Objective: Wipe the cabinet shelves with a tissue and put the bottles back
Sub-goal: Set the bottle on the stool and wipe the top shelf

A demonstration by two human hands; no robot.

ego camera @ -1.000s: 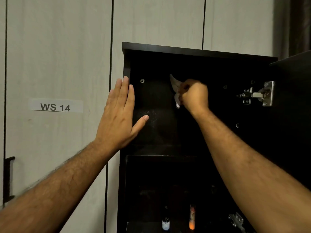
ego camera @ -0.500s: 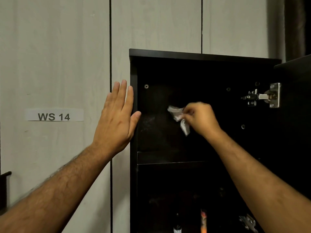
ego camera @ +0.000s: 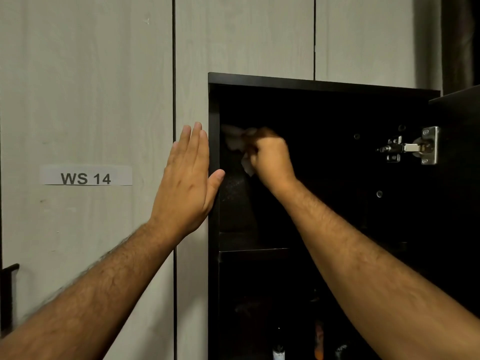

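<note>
Tissue [ego camera: 240, 145] bunched in my right hand [ego camera: 270, 157], wiping the cabinet [ego camera: 324, 85] wall up top; left hand [ego camera: 188, 178] flat, fingers straight, bracing beside it. Shelf [ego camera: 253, 245] below probably next, bottles [ego camera: 279, 353] after.

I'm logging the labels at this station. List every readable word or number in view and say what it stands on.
"WS 14": dark print on the white paper label stuck on the pale wood-grain wall panel, left of the open cabinet.
Bottle labels on the dim lower shelf: too small and dark to read.
</note>
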